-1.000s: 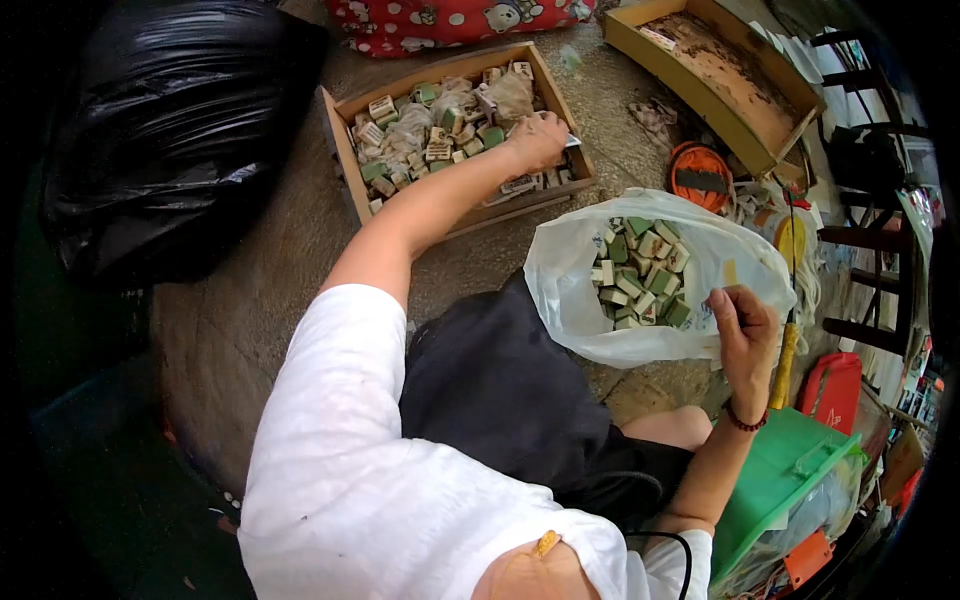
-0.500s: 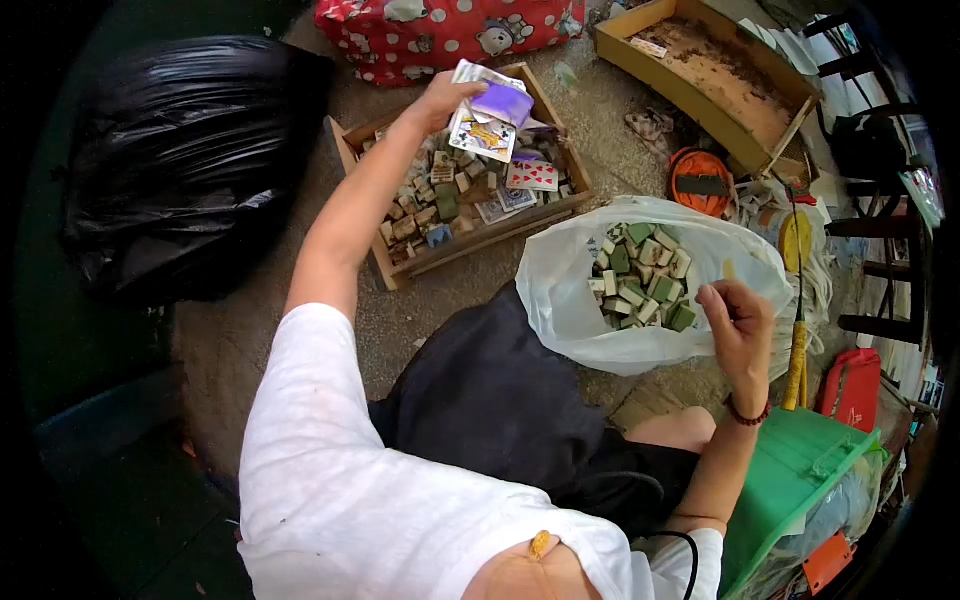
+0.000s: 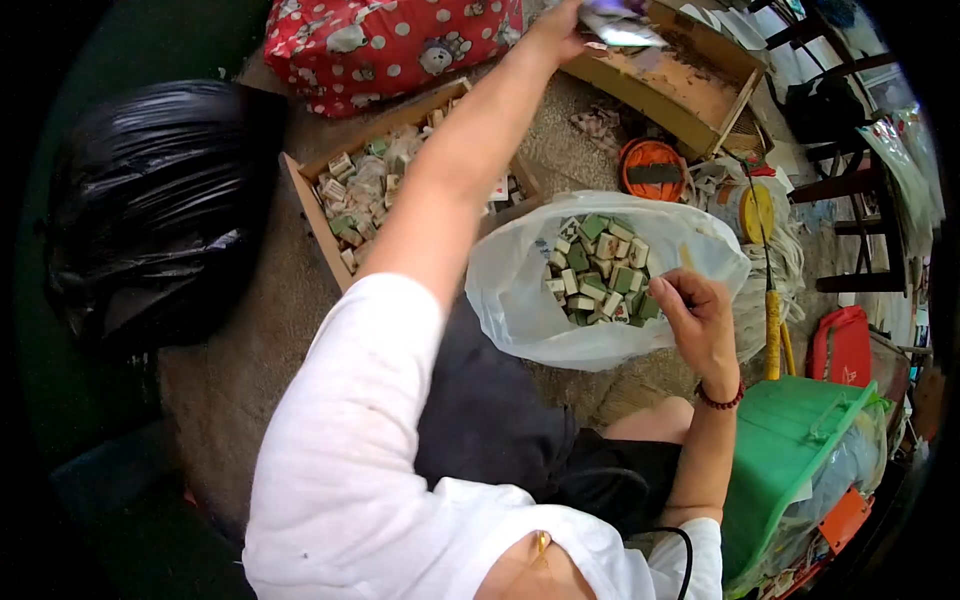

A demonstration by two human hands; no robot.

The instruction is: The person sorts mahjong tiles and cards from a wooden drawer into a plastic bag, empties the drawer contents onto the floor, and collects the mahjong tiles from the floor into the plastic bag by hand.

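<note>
You're in a cluttered storage or junk-sorting corner, not a tidy workroom. Work happens on a bare concrete floor (image 3: 250, 330), not a counter. Around you: stuffed black bin bag (image 3: 150, 210), wooden drawer (image 3: 320, 215) full of loose tiles, second wooden drawer (image 3: 690, 85) crusted with dirt, white plastic bag (image 3: 520, 300) of tiles, coiled rope (image 3: 790, 255), green plastic bin (image 3: 790, 470), red polka-dot cushion (image 3: 380, 45), chair legs (image 3: 860, 200) at the edge.

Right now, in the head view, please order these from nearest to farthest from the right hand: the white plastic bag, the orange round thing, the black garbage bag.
1. White plastic bag: held at its rim by the right hand.
2. Orange round thing: on the floor, beyond the bag.
3. Black garbage bag: far across, at the left.
</note>
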